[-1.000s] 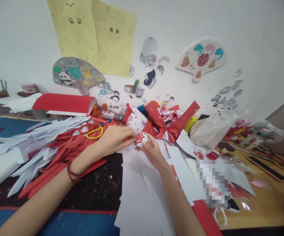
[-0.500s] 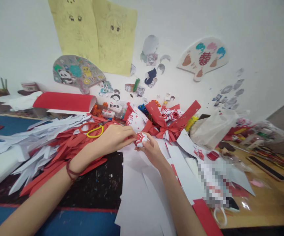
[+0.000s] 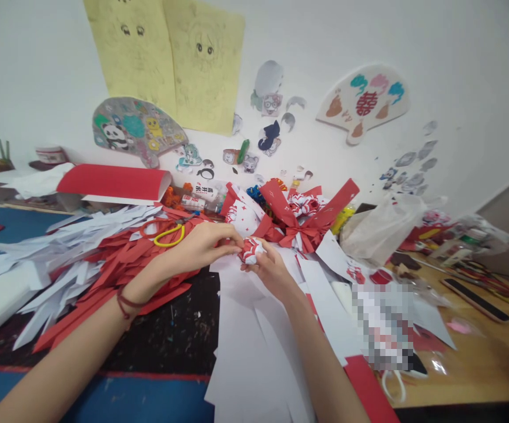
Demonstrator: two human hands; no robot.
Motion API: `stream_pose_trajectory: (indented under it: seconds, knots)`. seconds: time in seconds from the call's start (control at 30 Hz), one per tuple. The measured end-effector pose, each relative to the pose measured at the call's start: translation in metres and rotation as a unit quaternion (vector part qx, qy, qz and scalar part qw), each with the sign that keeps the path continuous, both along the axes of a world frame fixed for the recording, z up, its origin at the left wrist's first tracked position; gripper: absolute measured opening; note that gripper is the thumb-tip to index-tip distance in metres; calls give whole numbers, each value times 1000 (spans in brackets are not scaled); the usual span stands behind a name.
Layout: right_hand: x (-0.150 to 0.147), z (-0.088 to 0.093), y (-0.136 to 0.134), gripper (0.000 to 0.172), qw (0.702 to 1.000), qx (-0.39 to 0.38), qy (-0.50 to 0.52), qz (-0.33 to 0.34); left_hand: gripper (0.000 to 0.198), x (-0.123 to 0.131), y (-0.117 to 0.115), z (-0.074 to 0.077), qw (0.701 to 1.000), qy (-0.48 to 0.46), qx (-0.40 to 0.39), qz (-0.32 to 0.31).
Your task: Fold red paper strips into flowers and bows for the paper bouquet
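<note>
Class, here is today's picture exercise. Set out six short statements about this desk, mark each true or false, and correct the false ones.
1. The right hand holds a red-and-white paper ball. True.
2. The left hand lies flat on the white strips. False: it is raised at the paper ball.
3. A dark red wristband circles the left wrist. True.
4. The scissors are in the right hand. False: they lie on the red paper strips.
5. Yellow sheets hang on the wall. True.
6. Both fans show a panda. False: only the grey fan does.
</note>
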State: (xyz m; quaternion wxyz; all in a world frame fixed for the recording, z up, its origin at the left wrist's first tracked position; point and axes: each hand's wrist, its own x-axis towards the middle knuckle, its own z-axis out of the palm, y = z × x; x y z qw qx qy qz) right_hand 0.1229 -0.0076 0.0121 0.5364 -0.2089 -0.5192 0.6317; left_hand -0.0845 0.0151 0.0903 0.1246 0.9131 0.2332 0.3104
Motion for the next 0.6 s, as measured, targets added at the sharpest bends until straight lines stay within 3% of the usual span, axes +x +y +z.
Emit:
stream_pose_trajectory:
  seconds: [0.2,0.4,0.6]
  knots:
    - [-1,2,-2,44,1000,-3,-10,4,19,2,-4,-1,999,19,2,28]
    - [0,1,-1,43,1000,-3,-5,4,17,1,-4,-1,1000,13,10,0]
    - [-2,3,-1,43,1000,-6,-6,-11,17,0,-3,-1,998,30,59,20]
